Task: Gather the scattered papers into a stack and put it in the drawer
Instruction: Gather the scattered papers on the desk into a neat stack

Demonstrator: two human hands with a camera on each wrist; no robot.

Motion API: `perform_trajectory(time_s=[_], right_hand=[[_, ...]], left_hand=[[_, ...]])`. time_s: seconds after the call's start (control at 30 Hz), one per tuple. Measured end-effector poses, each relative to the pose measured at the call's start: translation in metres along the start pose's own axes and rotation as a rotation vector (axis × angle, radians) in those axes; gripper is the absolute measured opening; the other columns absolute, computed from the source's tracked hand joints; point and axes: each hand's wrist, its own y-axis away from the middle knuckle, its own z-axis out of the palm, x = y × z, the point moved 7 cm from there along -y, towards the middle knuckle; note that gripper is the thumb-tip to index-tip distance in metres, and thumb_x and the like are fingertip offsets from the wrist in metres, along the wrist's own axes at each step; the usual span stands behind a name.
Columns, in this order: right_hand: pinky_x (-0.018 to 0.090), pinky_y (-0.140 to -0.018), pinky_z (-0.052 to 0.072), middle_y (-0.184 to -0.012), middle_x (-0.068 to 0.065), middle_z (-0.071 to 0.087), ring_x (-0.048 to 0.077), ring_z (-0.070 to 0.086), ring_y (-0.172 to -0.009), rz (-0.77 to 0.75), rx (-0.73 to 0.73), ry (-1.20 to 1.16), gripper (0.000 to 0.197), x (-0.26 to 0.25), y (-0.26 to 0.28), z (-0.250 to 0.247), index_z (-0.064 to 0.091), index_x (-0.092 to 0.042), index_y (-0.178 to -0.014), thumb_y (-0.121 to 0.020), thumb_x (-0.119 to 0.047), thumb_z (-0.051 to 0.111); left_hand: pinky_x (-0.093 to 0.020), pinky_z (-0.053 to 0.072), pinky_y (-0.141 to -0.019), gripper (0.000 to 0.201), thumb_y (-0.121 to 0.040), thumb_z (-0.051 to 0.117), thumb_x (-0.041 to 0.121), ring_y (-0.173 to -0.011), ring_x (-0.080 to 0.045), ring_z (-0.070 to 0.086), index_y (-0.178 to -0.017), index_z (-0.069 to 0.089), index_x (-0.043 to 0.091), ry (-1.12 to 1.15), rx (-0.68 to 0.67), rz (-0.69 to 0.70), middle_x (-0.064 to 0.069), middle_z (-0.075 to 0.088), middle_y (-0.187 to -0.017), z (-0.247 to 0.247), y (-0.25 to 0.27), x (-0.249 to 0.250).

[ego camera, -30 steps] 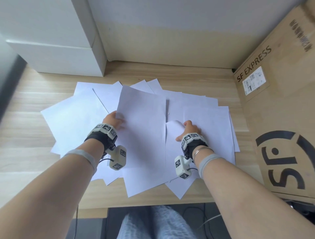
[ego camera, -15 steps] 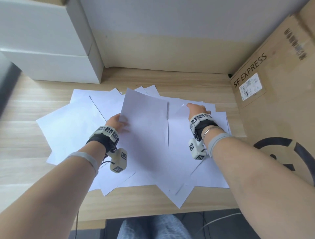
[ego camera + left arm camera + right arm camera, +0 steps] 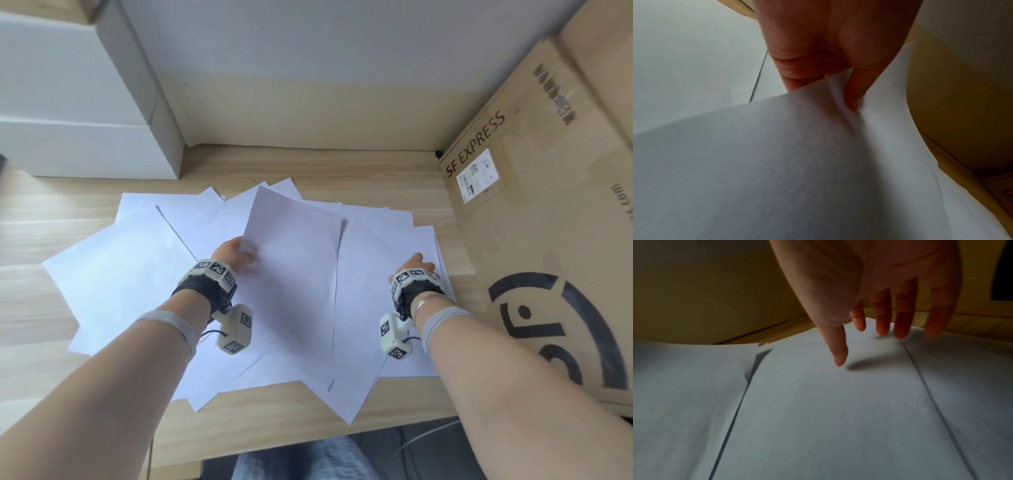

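Note:
Several white paper sheets lie fanned and overlapping across the wooden desk. My left hand pinches the left edge of one lifted sheet; in the left wrist view the thumb lies on top of that sheet and the fingers go under it. My right hand hovers open over the right side of the pile, near the sheets' right edge. In the right wrist view its fingers hang straight above the papers, thumb pointing down, not touching. No drawer shows.
A large cardboard box marked SF EXPRESS stands tight against the desk's right side. White boxes are stacked at the back left. A wall closes the back. The desk's front edge runs just past the lowest sheets.
My right hand first reached to the pile's far edge, then pulled back nearer and rightward toward the cardboard box. The left hand keeps its pinch on the lifted sheet.

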Motion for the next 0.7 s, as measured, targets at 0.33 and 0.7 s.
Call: perform_trajectory(time_s=[0.33, 0.7], right_hand=[[0.044, -0.096, 0.042, -0.134, 0.022, 0.033, 0.037, 0.045, -0.120, 0.105, -0.040, -0.231, 0.093, 0.029, 0.006, 0.031, 0.014, -0.019, -0.143, -0.075, -0.037, 0.074], [0.032, -0.079, 0.043, -0.122, 0.017, 0.054, 0.030, 0.058, -0.107, 0.011, 0.078, -0.542, 0.065, 0.027, 0.004, 0.010, 0.016, -0.028, -0.147, -0.093, -0.009, 0.047]], left_hand=[[-0.023, 0.057, -0.050, 0.027, -0.086, 0.053, -0.011, -0.078, -0.028, 0.059, -0.103, 0.055, 0.009, -0.028, -0.050, 0.012, -0.005, 0.057, -0.077, 0.015, 0.002, -0.007], [-0.036, 0.060, -0.069, 0.021, -0.085, 0.055, -0.009, -0.078, -0.030, 0.060, -0.097, 0.056, 0.009, -0.089, -0.029, 0.036, -0.012, 0.058, -0.093, 0.012, -0.003, -0.017]])
